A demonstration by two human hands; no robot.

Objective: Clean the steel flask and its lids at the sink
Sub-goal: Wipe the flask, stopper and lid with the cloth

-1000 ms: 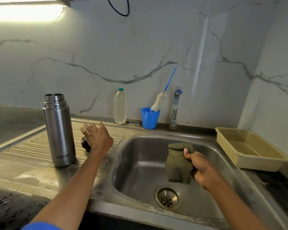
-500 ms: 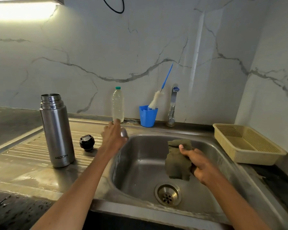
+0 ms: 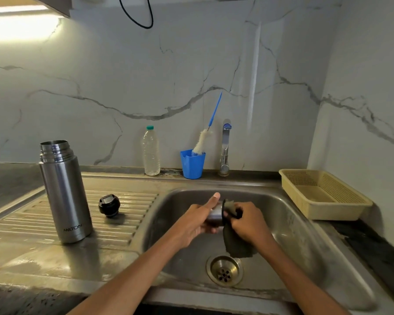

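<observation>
The steel flask [image 3: 64, 192] stands upright and uncapped on the ribbed drainboard at the left. A black inner lid [image 3: 109, 205] lies on the drainboard just right of it. Over the sink basin [image 3: 300, 226], my left hand [image 3: 191, 221] grips the steel cup lid [image 3: 215, 215], with the thumb sticking up. My right hand [image 3: 248, 221] holds a dark green cloth [image 3: 236, 243] bunched against the open end of that lid; the rest of the cloth hangs down toward the drain.
A tap [image 3: 225, 147] rises behind the basin, with a blue cup [image 3: 192, 164] holding a bottle brush [image 3: 205, 137] and a plastic water bottle [image 3: 151, 151] to its left. A beige plastic basket [image 3: 323, 194] sits on the right counter. The drain [image 3: 224, 270] is below my hands.
My left hand left the drainboard, took up the steel cup lid near the basin's back corner and brought it over the sink. My right hand moved the cloth onto it.
</observation>
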